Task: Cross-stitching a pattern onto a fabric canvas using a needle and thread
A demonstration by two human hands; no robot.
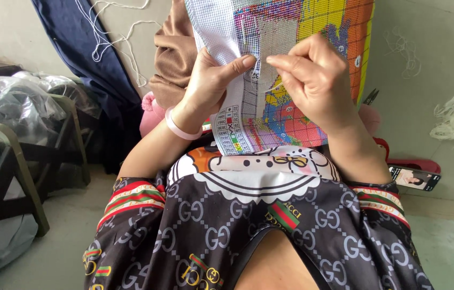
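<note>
Holding a gridded cross-stitch canvas point(291, 64) up between both hands; left hand point(211, 80) clamped on its pale unstitched edge, thumb laid across the front; right hand point(315, 80) just beside, fingertips point(278, 60) pinched shut on something too thin to make out against the yellow and pink stitched part; pink bracelet point(178, 128) round the left wrist; brown cloth point(173, 53) behind the left hand; phone point(415, 177) lying below and right of the right hand; loose white threads point(452, 121) farther right.
</note>
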